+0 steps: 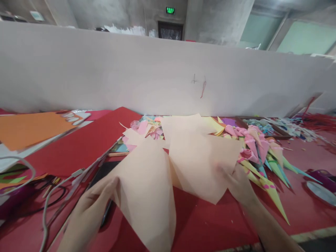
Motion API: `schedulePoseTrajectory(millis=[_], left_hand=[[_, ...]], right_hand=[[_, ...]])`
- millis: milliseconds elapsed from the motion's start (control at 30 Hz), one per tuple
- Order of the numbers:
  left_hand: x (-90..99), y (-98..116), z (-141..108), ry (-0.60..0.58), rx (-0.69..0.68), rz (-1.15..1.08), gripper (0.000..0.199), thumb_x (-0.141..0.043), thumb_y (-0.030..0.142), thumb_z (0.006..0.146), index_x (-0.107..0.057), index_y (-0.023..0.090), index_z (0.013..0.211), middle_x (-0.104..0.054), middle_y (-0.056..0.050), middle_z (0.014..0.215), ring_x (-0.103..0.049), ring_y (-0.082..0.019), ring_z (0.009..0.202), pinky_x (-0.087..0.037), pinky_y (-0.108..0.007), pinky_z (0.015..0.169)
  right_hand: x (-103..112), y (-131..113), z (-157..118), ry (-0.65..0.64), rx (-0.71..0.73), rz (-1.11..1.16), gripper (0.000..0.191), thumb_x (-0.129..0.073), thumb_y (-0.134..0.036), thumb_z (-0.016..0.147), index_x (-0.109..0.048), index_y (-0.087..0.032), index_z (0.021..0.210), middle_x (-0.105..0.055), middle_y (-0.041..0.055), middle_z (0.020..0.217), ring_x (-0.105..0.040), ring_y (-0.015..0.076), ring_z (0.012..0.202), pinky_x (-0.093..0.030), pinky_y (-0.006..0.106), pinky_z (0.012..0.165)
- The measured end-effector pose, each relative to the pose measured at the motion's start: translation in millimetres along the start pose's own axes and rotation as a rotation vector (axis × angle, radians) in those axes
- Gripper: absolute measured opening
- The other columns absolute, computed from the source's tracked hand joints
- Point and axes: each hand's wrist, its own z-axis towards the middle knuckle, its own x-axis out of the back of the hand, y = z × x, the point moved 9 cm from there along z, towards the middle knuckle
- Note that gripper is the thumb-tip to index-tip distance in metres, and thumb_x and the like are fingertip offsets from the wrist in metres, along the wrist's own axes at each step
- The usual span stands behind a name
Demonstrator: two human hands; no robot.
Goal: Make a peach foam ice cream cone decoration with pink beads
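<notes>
My left hand (96,201) pinches the edge of a curved peach paper sheet (149,189), thumb on top, with the paper bowing down toward me. On the other side, my right hand (240,183) is closed at the lower right corner of a second peach paper sheet (199,161); its fingers are slightly blurred. The two sheets meet near the middle, above the red tabletop (210,224). Behind them lies another pale peach sheet (181,126). Several pink, yellow and green paper cones (262,150) are heaped just beyond my right hand.
A large red sheet (86,147) and orange sheets (31,126) lie at the left. A white cable (47,206) and a dark flat object (107,210) are near my left hand. Paper scraps (149,129) sit behind. A white partition (118,73) closes off the back.
</notes>
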Motion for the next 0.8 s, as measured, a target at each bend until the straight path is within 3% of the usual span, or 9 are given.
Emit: schedulePoseTrajectory(millis=[133, 267, 333, 433, 667, 800], left_hand=[[21.7, 3, 3, 0.177, 0.04, 0.032, 0.026, -0.052, 0.046, 0.064, -0.065, 0.025, 0.073, -0.07, 0.001, 0.087, -0.061, -0.026, 0.094, -0.047, -0.031, 0.084], [29.6, 11, 3, 0.224, 0.006, 0.13, 0.024, -0.048, 0.043, 0.068, -0.063, 0.026, 0.074, -0.069, 0.003, 0.091, -0.06, -0.026, 0.096, -0.045, -0.031, 0.088], [31.8, 14, 3, 0.232, 0.001, 0.151, 0.025, -0.048, 0.044, 0.069, -0.063, 0.026, 0.076, -0.069, 0.003, 0.093, -0.06, -0.025, 0.097, -0.045, -0.03, 0.088], [34.9, 12, 6, 0.239, 0.007, 0.145, 0.027, -0.049, 0.047, 0.067, -0.064, 0.026, 0.074, -0.07, 0.003, 0.09, -0.061, -0.025, 0.095, -0.047, -0.03, 0.085], [51.9, -3, 11, 0.352, 0.093, 0.145, 0.032, -0.053, 0.049, 0.066, -0.067, 0.026, 0.083, -0.069, 0.003, 0.093, -0.057, -0.029, 0.101, -0.042, -0.036, 0.09], [29.4, -22, 17, 0.123, 0.212, -0.138, 0.032, -0.059, 0.05, 0.06, -0.07, 0.026, 0.079, -0.071, 0.001, 0.085, -0.061, -0.03, 0.092, -0.05, -0.035, 0.077]], right_hand=[[-13, 10, -13, -0.15, -0.04, -0.084, 0.032, -0.058, -0.039, 0.073, -0.066, -0.015, 0.093, -0.071, 0.0108, 0.089, -0.065, 0.0262, 0.087, -0.053, 0.036, 0.075], [-5, 9, -19, -0.063, -0.042, -0.086, 0.028, -0.053, -0.038, 0.077, -0.068, -0.017, 0.088, -0.071, 0.0083, 0.082, -0.066, 0.0238, 0.079, -0.053, 0.032, 0.068], [3, 9, -21, 0.008, -0.041, -0.086, 0.026, -0.052, -0.038, 0.078, -0.068, -0.017, 0.083, -0.068, 0.0053, 0.065, -0.064, 0.0219, 0.069, -0.052, 0.029, 0.062], [5, 13, -22, 0.013, -0.057, -0.086, 0.026, -0.052, -0.037, 0.078, -0.068, -0.018, 0.075, -0.056, 0.001, 0.045, -0.059, 0.0205, 0.057, -0.049, 0.029, 0.056], [13, 24, -19, 0.03, -0.114, -0.097, 0.031, -0.048, -0.041, 0.08, -0.067, -0.017, 0.075, -0.054, 0.0013, 0.045, -0.057, 0.0204, 0.057, -0.046, 0.028, 0.055], [16, 23, -16, 0.08, -0.137, -0.078, 0.037, -0.047, -0.046, 0.08, -0.066, -0.015, 0.085, -0.066, 0.0059, 0.065, -0.061, 0.0207, 0.066, -0.049, 0.028, 0.062]])
